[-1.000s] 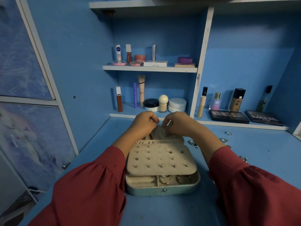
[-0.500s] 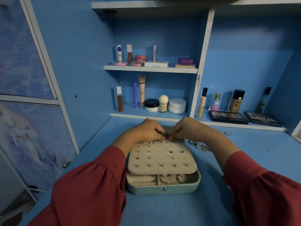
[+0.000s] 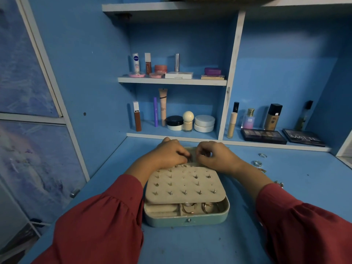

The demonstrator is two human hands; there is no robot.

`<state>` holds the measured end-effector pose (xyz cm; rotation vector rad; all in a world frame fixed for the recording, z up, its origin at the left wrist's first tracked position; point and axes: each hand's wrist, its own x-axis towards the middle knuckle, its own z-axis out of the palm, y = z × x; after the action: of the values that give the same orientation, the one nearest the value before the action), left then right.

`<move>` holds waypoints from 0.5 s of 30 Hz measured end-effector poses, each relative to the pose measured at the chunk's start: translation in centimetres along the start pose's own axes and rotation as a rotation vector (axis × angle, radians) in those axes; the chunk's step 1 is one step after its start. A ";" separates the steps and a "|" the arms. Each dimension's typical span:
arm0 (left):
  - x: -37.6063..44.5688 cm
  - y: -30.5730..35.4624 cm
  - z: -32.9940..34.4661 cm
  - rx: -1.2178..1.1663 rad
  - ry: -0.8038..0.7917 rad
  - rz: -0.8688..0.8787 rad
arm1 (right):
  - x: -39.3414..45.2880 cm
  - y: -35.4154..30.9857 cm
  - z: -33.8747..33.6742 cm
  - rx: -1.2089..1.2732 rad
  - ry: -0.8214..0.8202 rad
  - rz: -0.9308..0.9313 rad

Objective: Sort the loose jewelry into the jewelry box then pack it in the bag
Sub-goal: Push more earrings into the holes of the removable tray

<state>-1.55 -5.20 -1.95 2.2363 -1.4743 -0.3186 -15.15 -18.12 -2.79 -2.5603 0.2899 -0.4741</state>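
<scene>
A teal jewelry box [image 3: 187,221] lies open on the blue desk in front of me. Its beige earring panel [image 3: 184,184], studded with several earrings, covers most of the tray. Gold hoops [image 3: 198,207] lie in the front compartments. Both hands are at the box's far edge, over the lid's inner side [image 3: 192,149]. My left hand [image 3: 168,153] pinches a small dark earring [image 3: 189,159] at its fingertips. Just to the right, my right hand [image 3: 216,157] has its fingers curled; what they hold is too small to tell. Loose rings [image 3: 257,163] lie on the desk to the right.
More loose jewelry [image 3: 279,184] lies by my right sleeve, and a ring [image 3: 262,155] sits farther back. Cosmetics line the shelves behind, with two dark palettes [image 3: 262,135] on the low ledge at the right. A cabinet side wall rises at the left.
My hands dropped from above the lid to the box's far edge and met there. The fingertips have since parted slightly, the left keeping the small earring.
</scene>
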 end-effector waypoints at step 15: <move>-0.2 0.2 0.1 -0.101 -0.006 0.053 | 0.6 0.9 -0.1 -0.018 -0.133 0.049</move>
<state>-1.84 -5.08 -1.91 2.1157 -1.4843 -0.3748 -14.76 -19.09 -3.05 -2.5818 0.3099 -0.2823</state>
